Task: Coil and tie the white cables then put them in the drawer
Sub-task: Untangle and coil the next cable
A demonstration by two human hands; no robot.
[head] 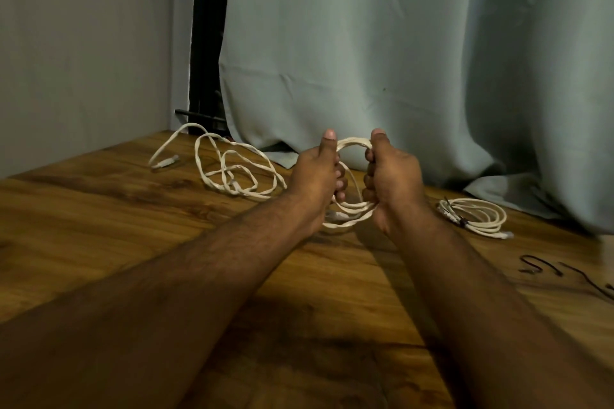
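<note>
A coiled white cable [352, 209] is gripped above the wooden table [99, 226] by the left hand [317, 176] and right hand [392, 176], probably so its loops stay gathered for tying. A loose cable [232, 173] lies left, a tied coil [471, 216] right; no drawer is seen.

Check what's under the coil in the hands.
Wooden table lies under the held coil, gripped by left hand and right hand. The hands cover the coil's sides.
</note>
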